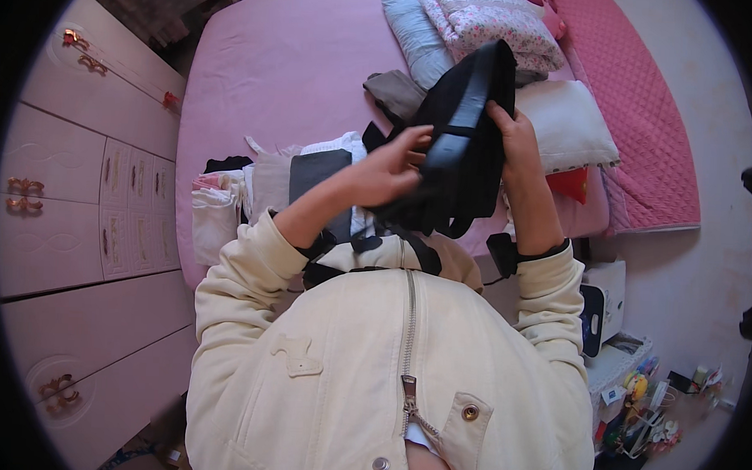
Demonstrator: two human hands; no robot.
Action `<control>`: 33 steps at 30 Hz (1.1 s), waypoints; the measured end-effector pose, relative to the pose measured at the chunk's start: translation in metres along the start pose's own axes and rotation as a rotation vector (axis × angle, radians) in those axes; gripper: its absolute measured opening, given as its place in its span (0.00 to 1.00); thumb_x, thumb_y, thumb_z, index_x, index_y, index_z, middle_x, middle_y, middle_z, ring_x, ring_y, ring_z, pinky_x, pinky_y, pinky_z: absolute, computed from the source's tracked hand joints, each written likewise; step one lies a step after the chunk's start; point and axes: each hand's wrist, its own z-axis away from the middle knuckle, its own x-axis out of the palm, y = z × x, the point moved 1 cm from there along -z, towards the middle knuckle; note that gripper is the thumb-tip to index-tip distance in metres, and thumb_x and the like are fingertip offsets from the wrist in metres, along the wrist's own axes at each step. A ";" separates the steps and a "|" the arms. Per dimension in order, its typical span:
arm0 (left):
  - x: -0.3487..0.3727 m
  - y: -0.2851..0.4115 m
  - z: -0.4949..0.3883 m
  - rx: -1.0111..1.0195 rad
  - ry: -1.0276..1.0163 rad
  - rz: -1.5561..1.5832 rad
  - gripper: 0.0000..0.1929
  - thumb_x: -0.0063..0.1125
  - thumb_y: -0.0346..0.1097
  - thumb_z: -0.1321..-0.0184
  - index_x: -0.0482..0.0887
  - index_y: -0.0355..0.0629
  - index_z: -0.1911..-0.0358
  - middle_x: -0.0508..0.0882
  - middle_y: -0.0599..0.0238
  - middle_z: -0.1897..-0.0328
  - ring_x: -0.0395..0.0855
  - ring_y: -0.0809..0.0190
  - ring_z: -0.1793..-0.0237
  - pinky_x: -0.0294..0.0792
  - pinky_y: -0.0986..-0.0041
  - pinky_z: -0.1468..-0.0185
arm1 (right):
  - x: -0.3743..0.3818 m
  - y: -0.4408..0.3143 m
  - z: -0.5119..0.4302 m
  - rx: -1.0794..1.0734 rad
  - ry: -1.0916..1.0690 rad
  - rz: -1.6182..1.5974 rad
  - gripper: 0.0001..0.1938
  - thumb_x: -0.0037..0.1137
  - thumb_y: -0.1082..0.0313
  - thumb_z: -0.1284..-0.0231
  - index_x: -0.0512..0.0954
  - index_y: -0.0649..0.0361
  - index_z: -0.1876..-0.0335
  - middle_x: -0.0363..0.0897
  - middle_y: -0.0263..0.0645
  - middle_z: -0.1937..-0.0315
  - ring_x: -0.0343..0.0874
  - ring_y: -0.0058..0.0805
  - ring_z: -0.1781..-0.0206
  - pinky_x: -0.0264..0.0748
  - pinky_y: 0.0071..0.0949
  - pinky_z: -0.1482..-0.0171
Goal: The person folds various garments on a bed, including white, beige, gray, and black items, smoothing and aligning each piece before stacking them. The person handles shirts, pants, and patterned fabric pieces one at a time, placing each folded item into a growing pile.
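Note:
A black fabric bag [487, 158] with a shiny grey band and a dangling strap is held up over the near edge of the bed. My right hand [519, 137] grips its right side, thumb on the front. On the other side, my left hand [391, 164] has its fingers spread against or just before the bag; whether they touch is unclear. The lower part of the bag is blurred. Behind it lies a grey-brown folded cloth [396, 93]. Below my left forearm are a dark grey folded garment [319, 171] and a light grey one [271, 178].
The bed [282, 64] has a pink sheet. White folded clothes [214, 220] lie at its near left corner. A floral quilt [495, 28], a pale blue quilt [414, 34] and a white pillow [569, 127] are on the right. Pink wardrobes [56, 155] stand left, a cluttered white stand [620, 361] lower right.

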 end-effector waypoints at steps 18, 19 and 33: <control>-0.024 -0.044 0.043 0.413 0.531 -0.967 0.37 0.70 0.42 0.62 0.66 0.42 0.45 0.68 0.53 0.48 0.68 0.49 0.50 0.65 0.65 0.47 | -0.008 0.003 -0.001 0.077 -0.065 -0.034 0.12 0.50 0.73 0.44 0.72 0.70 0.56 0.78 0.41 0.64 0.79 0.27 0.65 0.76 0.24 0.60; -0.019 -0.050 0.038 0.353 0.549 -1.023 0.38 0.71 0.42 0.63 0.66 0.42 0.45 0.67 0.52 0.46 0.67 0.48 0.48 0.65 0.64 0.47 | -0.006 0.002 0.000 0.064 -0.075 -0.011 0.12 0.50 0.73 0.45 0.72 0.69 0.55 0.78 0.41 0.64 0.78 0.27 0.64 0.76 0.23 0.59; -0.068 -0.007 -0.003 0.083 0.760 -0.361 0.11 0.49 0.32 0.44 0.75 0.40 0.57 0.80 0.60 0.67 0.79 0.58 0.67 0.69 0.70 0.64 | -0.038 -0.008 0.016 0.046 -0.165 0.260 0.14 0.48 0.73 0.44 0.71 0.68 0.52 0.77 0.36 0.64 0.76 0.21 0.64 0.72 0.19 0.58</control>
